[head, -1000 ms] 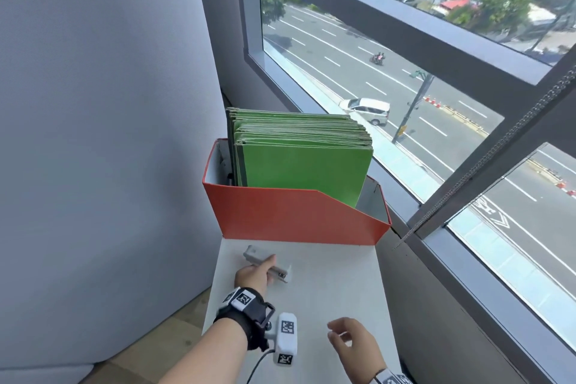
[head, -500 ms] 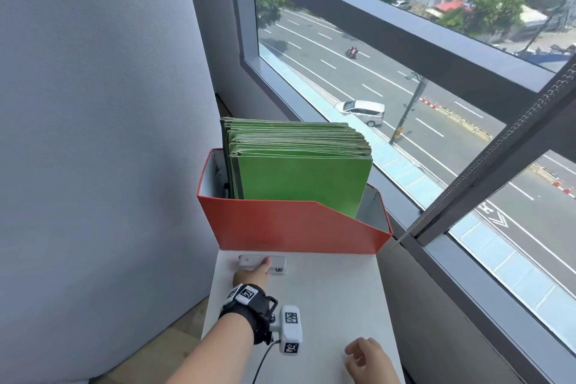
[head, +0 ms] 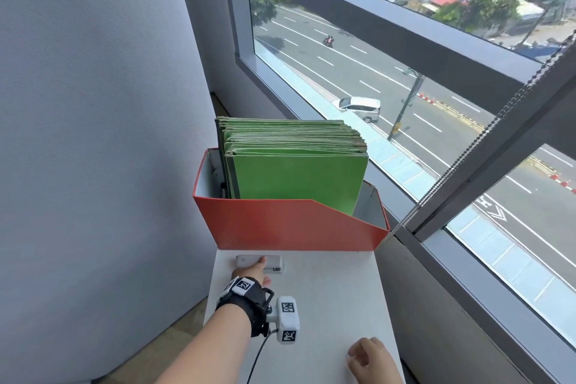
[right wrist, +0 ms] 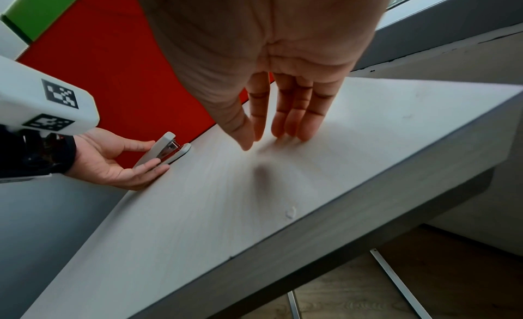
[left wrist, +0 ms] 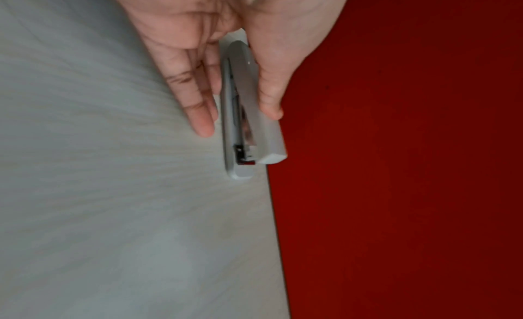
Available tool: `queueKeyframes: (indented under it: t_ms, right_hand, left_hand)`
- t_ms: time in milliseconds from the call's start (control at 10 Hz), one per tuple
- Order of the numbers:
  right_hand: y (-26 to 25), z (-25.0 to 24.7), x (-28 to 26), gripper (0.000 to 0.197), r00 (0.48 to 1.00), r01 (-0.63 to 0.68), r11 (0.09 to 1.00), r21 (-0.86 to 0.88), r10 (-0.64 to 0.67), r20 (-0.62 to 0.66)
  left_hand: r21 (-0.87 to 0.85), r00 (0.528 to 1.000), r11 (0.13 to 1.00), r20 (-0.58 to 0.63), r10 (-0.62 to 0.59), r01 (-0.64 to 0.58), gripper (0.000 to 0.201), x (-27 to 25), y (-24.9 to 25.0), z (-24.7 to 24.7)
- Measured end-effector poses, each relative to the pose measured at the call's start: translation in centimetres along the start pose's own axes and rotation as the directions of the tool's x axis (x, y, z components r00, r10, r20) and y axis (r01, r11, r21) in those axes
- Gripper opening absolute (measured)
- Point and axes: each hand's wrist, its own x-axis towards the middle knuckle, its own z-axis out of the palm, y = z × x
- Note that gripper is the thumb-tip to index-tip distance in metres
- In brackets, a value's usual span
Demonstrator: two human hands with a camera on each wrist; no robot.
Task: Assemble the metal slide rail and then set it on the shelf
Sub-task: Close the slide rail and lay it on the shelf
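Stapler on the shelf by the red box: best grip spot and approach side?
Grip the stapler across its long flat sides at mid-body, probably from above or the near side. The red box blocks the far side. It lies narrow, and the left hand already pinches it thumb against fingers.

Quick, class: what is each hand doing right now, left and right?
Left hand: holds the grey stapler between thumb and fingers, on the white shelf.
Right hand: open, fingertips on the shelf, holding nothing.
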Motion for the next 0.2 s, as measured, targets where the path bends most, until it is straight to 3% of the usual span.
queueKeyframes:
  t_ms: [100, 200]
  right_hand:
    - [1.0, -0.1, 0.5, 0.036, 0.999, 0.004, 0.999, 0.035, -0.006, 0.054]
    - [1.1, 0.7, 0.5, 0.047, 0.992, 0.1, 0.993, -0.063, -0.094, 0.084]
  left_hand:
    - [0.09, 0.999, 0.995, 0.002, 0.046, -0.046, 0.059, -0.7, -0.2, -0.6]
    - [0.226, 0.973, 0.946, 0.036, 0.229, -0.231, 0.053, -1.8, -2.4, -0.9]
